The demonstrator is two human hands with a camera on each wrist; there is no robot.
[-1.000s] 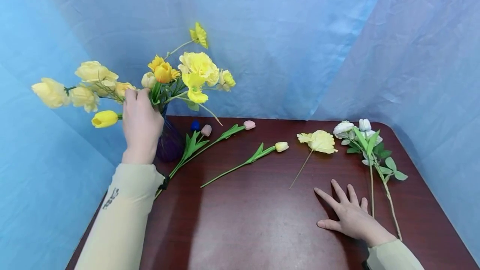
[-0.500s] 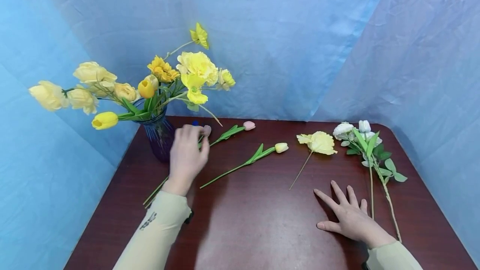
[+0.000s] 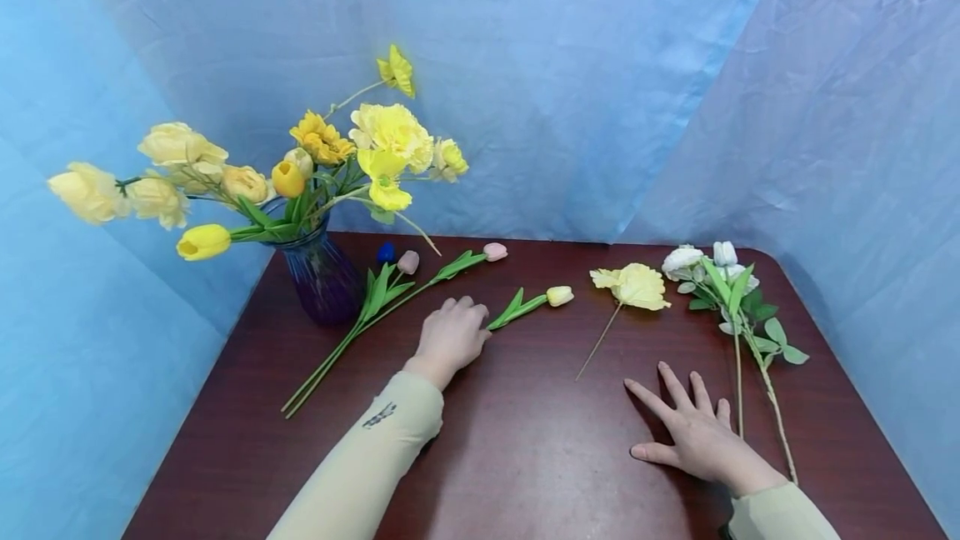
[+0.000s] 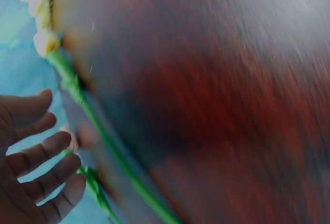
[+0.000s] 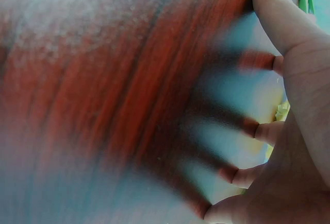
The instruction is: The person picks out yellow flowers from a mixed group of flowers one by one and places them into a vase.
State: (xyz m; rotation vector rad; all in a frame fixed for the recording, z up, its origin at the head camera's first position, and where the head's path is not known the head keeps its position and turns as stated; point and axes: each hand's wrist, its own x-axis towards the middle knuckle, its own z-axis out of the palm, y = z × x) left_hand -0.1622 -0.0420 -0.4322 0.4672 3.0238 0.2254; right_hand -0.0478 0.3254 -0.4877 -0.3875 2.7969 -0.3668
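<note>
My left hand [image 3: 450, 338] is over the stem of a pale yellow tulip [image 3: 558, 296] lying on the table, hiding its lower stem in the head view. In the left wrist view, the fingers [image 4: 49, 158] are relaxed and bent slightly, and the tulip's green stem [image 4: 116, 152] runs past them ungripped. Fingers spread, my right hand [image 3: 697, 436] rests on the tabletop beside the white flowers [image 3: 723, 269]; the right wrist view shows its fingertips on the wood. Behind the left hand lie a pink tulip [image 3: 495, 252], a mauve tulip [image 3: 408, 262] and a blue bud [image 3: 386, 252].
A blue-purple glass vase [image 3: 324, 282] at the back left holds several yellow flowers, some leaning far out to either side. A yellow poppy-like flower [image 3: 636, 286] lies between the tulip and the white flowers. Blue cloth [image 3: 525, 107] surrounds the dark wooden table [image 3: 525, 457].
My left hand has left the vase's flowers, moving right and down to the pale yellow tulip. An orange-yellow tulip at the vase has shifted left and lower. My right hand has stayed put.
</note>
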